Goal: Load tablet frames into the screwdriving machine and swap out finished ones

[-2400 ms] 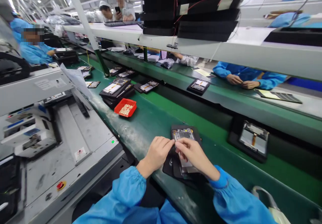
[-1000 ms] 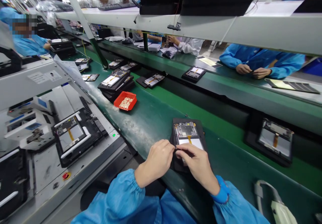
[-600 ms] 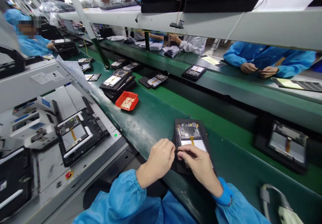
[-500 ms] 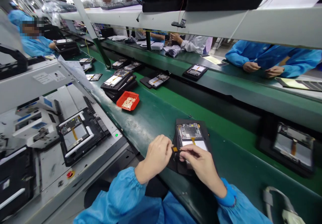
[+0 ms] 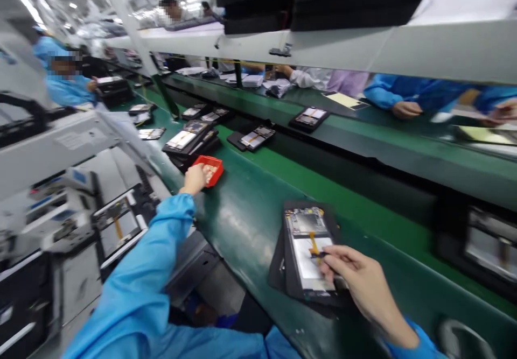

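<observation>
My left hand [image 5: 195, 178] reaches to the near side of a red tray [image 5: 217, 171] of small pale pieces; its fingertips are over the pieces and too small to make out. My right hand [image 5: 355, 273] pinches a small dark part [image 5: 319, 254] with an orange flex piece, above the white battery area of an opened tablet [image 5: 305, 265]. That tablet lies on dark covers on the green bench, its circuit board at the far end.
Stacked opened tablets [image 5: 186, 138] stand behind the tray. More units lie on the green belt [image 5: 278, 162]. A machine [image 5: 86, 138] fills the left side. A white cable [image 5: 460, 332] lies at lower right. Several people work around the line.
My left hand has left the tablet and moved far left to the red tray. My right hand has stayed by the tablet, now slightly right and lower. The view has shifted a little.
</observation>
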`<move>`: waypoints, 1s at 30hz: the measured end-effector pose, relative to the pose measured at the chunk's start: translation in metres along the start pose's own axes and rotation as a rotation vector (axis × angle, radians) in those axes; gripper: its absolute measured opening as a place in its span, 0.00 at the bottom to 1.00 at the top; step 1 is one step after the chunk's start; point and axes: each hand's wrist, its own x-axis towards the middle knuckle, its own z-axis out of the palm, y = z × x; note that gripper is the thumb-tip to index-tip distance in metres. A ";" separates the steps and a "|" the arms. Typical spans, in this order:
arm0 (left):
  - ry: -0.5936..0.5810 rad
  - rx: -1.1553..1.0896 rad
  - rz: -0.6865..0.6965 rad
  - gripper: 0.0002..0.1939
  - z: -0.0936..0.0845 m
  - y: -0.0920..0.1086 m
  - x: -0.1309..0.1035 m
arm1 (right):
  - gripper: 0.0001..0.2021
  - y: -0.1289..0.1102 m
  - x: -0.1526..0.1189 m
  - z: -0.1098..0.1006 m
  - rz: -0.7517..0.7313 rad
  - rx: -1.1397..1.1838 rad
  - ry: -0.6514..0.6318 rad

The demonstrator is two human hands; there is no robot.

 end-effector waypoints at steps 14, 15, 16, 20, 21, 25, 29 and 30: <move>-0.805 -0.870 0.162 0.11 0.008 0.118 -0.215 | 0.11 -0.022 -0.036 0.004 -0.910 -0.965 0.068; -0.929 -1.018 0.121 0.13 0.016 0.128 -0.241 | 0.12 -0.021 -0.036 0.011 -0.949 -0.992 0.047; -0.990 -1.129 0.082 0.15 0.024 0.135 -0.261 | 0.13 -0.020 -0.037 0.018 -0.987 -1.011 0.026; -0.956 -1.217 -0.037 0.19 0.046 0.133 -0.284 | 0.14 -0.013 -0.042 0.026 -0.990 -0.935 -0.092; -0.946 -1.178 -0.046 0.19 0.050 0.129 -0.283 | 0.13 -0.012 -0.043 0.023 -0.941 -0.873 -0.122; -0.955 -1.043 -0.047 0.17 0.061 0.116 -0.283 | 0.07 -0.006 -0.045 0.005 -0.703 -0.692 -0.084; -0.988 -0.887 0.078 0.16 0.060 0.117 -0.287 | 0.07 -0.002 -0.046 -0.005 -0.654 -0.677 -0.066; -0.988 -0.830 0.118 0.15 0.057 0.119 -0.286 | 0.08 -0.002 -0.047 -0.006 -0.669 -0.679 -0.078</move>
